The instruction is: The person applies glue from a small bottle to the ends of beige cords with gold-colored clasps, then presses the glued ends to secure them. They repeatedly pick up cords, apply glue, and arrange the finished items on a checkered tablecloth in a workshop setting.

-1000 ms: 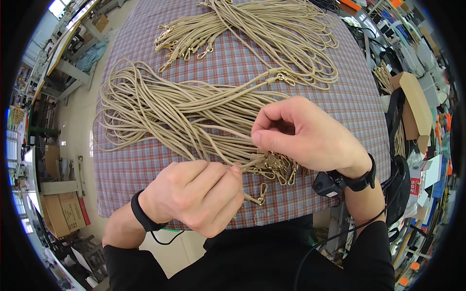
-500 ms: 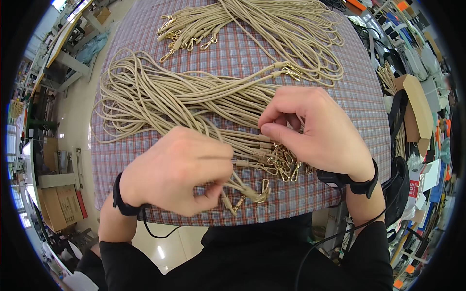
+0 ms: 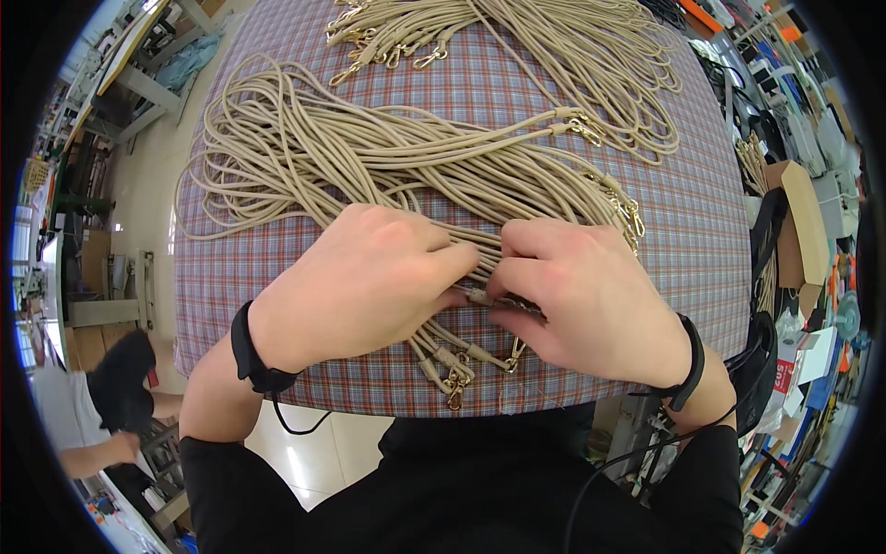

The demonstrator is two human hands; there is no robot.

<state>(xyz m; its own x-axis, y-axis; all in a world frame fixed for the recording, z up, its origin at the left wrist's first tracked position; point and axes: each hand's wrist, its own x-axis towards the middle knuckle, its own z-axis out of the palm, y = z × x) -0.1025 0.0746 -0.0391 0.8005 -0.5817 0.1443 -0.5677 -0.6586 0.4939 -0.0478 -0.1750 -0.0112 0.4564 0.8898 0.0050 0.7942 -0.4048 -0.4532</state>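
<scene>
A bundle of beige cords (image 3: pixel 305 138) with gold metal snap hooks lies across the checked cloth, loops to the left, hooks to the right. My left hand (image 3: pixel 369 282) pinches a cord near its end, low on the bundle. Close beside it, my right hand (image 3: pixel 586 300) has its fingers curled round the hook end of that cord; the hook is mostly hidden. Between the fingertips a short cord sleeve (image 3: pixel 477 295) shows. A few separate cord ends with snap hooks (image 3: pixel 457 379) lie below my hands, near the table's front edge.
A second bundle of beige cords (image 3: pixel 563 55) lies at the far side of the cloth-covered table (image 3: pixel 701 249). To the right stand an open cardboard box (image 3: pixel 798 222) and cluttered goods. A person (image 3: pixel 101 415) is at the lower left. Black cables run from my wristbands.
Both hands have come together, the right one moving down and left, the left one up to the bundle's cord ends. A person has come into view at the lower left.
</scene>
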